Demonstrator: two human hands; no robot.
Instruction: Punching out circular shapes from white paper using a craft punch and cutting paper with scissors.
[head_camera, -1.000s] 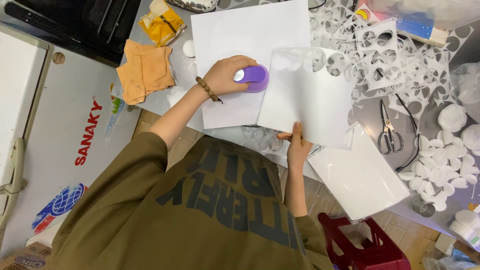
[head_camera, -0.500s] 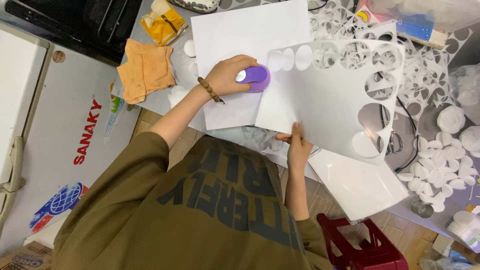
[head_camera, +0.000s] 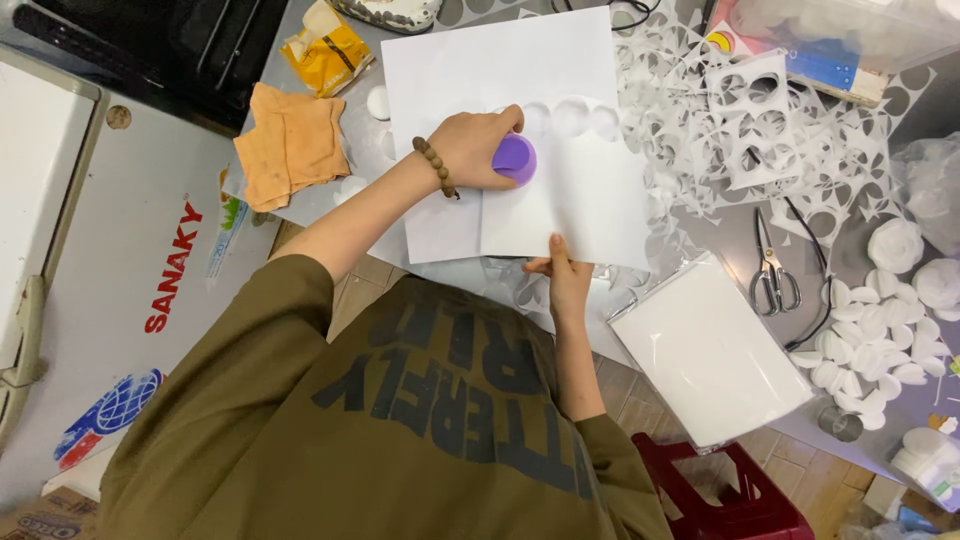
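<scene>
Left hand (head_camera: 475, 145) grip closed over purple punch (head_camera: 515, 158), pressing on white sheet (head_camera: 575, 205); 3 round holes along sheet top. Right hand (head_camera: 565, 280) pinches sheet's near edge; scissors (head_camera: 770, 268) well apart on counter (head_camera: 730, 225).

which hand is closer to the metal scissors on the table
Right. The right hand pinches the white paper sheet's near edge, left of the metal scissors; the left hand rests farther left on the purple punch.

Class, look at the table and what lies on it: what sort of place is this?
Probably a craft workspace: a purple punch pressed on white paper, punched-out scrap sheets, scissors and piles of white discs.
</scene>
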